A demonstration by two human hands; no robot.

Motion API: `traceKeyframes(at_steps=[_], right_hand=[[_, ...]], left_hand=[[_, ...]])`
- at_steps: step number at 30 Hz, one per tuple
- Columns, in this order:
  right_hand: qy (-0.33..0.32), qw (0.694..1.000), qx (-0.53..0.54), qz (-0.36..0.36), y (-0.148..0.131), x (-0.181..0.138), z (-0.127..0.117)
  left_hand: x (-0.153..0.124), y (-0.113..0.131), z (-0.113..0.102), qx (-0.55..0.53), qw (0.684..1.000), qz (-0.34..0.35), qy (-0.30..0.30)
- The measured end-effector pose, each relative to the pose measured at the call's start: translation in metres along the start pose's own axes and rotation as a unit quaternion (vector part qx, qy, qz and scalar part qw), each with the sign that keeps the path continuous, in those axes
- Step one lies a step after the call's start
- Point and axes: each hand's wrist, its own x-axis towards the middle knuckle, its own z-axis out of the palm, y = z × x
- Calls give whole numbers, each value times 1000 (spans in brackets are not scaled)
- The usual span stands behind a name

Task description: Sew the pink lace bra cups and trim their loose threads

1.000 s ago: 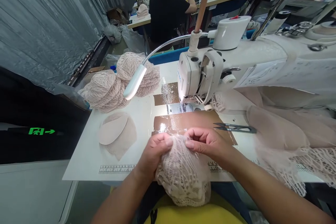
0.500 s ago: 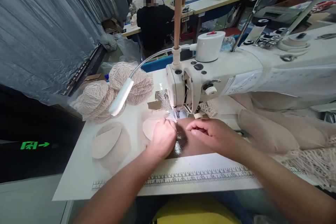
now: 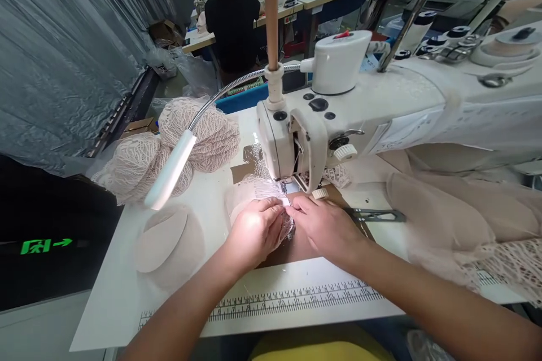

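Just in front of the needle of a white sewing machine (image 3: 275,141), both my hands pinch a pale lace fabric piece (image 3: 258,186). My left hand (image 3: 256,231) has its fingers curled on the near edge of the lace, and part of the piece shows below its fingertips. Close beside it, my right hand (image 3: 324,223) grips the same edge with thumb and forefinger. Under the hands lies a brown plate (image 3: 305,248) on the machine bed. The fabric's far end spreads left of the presser foot, and the fingers hide some of its edge.
Lace cups (image 3: 199,135) are stacked at the back left under a lamp (image 3: 171,169). Round beige fabric pieces (image 3: 165,242) lie at the left. Scissors-like dark metal tool (image 3: 376,215) and beige fabric (image 3: 444,208) are at right. A person in black (image 3: 232,28) sits beyond.
My hands have come together at the lace edge; my right hand moved left onto it. The lace now shows between them, and the view has shifted slightly.
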Motion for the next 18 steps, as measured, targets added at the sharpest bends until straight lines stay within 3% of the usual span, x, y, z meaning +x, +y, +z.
traceKeyframes(at_steps=[3,7,12,18], right_hand=[[6,1000,-18,12,0,3,-2],[-9,999,-15,36,0,10,-4],[-30,997,-22,67,-1,17,-9],[-17,998,-19,56,-1,13,-8]], left_hand=[[3,-15,12,70,997,26,17],[12,-26,16,108,993,52,-9],[22,-36,10,107,991,75,-8],[19,-42,15,104,991,79,0]])
